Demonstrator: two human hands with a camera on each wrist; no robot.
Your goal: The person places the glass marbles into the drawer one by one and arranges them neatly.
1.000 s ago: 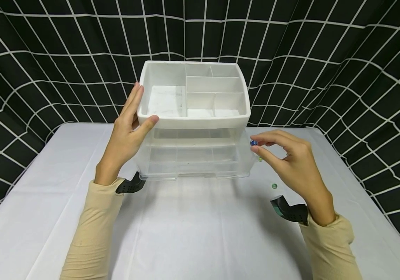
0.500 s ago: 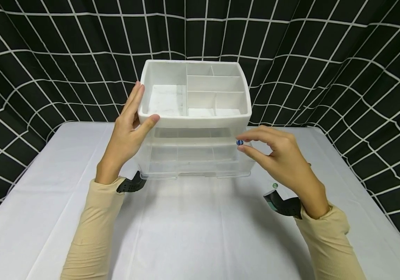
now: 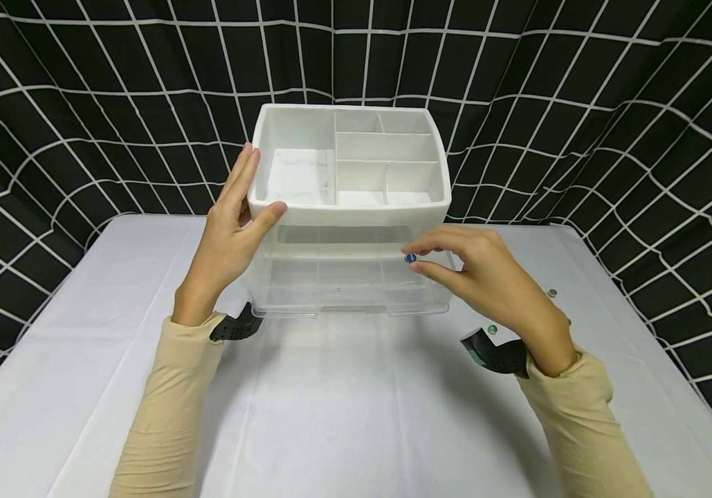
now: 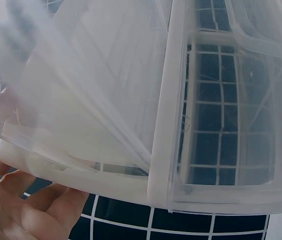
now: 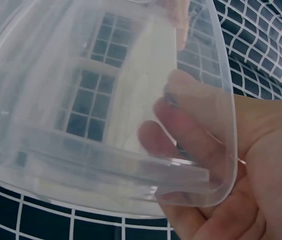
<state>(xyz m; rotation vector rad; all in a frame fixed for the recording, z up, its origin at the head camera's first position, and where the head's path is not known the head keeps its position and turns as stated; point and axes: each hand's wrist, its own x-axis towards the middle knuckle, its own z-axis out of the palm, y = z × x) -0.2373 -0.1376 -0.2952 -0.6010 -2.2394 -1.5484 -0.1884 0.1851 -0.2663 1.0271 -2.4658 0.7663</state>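
Note:
A white desk organizer [image 3: 349,215] with a divided top tray stands at the back of the table. Below that tray, a clear plastic drawer [image 3: 343,299] juts forward. My left hand [image 3: 227,225] holds the organizer's left side, thumb over the front rim and fingers along the side wall. Between thumb and fingertips, my right hand [image 3: 477,277] pinches a small blue marble [image 3: 410,258], over the right part of the pulled-out drawer. In the right wrist view the clear drawer wall [image 5: 146,172] lies in front of the right fingers [image 5: 191,125].
On the white tablecloth [image 3: 331,415], a green marble [image 3: 493,329] lies near the right wrist strap. A reddish-brown marble [image 3: 552,292] is farther right, and another is mostly hidden by the forearm. Black cloth with a white grid [image 3: 356,55] surrounds the table.
The right hand has moved left with the blue marble, from beside the drawer's right wall to over the drawer. The left hand keeps its place on the organizer.

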